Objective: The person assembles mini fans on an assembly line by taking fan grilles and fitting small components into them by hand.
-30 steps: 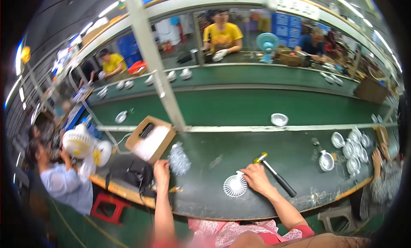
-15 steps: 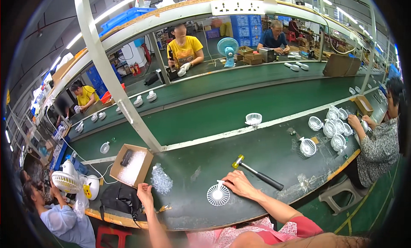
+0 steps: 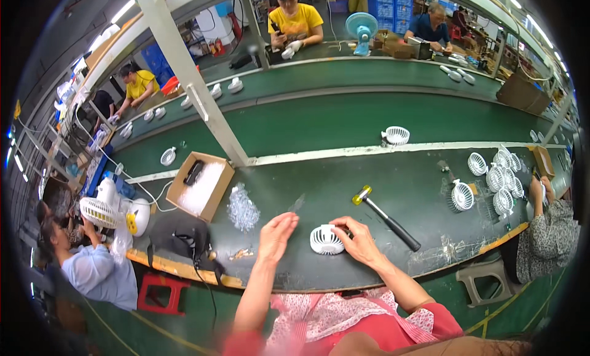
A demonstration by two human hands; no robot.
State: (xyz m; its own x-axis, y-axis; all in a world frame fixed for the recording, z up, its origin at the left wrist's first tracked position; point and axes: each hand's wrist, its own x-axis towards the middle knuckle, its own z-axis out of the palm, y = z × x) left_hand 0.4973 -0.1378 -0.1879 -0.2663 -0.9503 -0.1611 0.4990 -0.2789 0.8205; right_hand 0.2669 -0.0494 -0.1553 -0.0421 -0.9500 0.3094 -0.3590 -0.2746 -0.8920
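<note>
We look down at our two bare hands over a dark green worktable with a worn edge (image 3: 344,181). Our right hand (image 3: 361,240) holds a white, round, slotted plastic fan cage (image 3: 327,240) near its upper right rim, thumb and forefinger bent close around it. The cage sits right in front of us, near the table's front edge, its ribbed side showing; whether it rests on the table or is lifted slightly, we cannot tell. Our left hand (image 3: 278,236) is raised just left of it, apart from it, fingers stretched and close together; we cannot tell whether a small piece lies between them.

For a steady hold, we judge it best to grip the firm rim, spare the thin ribs from squeezing, and let the left hand approach from the open side.

Bare tabletop lies ahead, between a heap of small clear plastic pieces (image 3: 243,208) at left and a hammer with a yellow head and black handle (image 3: 393,221) at right. The hammer lies near the right hand, so we would swing that elbow narrowly. Farther left are an open brown cardboard box (image 3: 219,194) and a black fabric bag (image 3: 178,236); beyond, a long white rail (image 3: 326,153) bounds the table.
</note>
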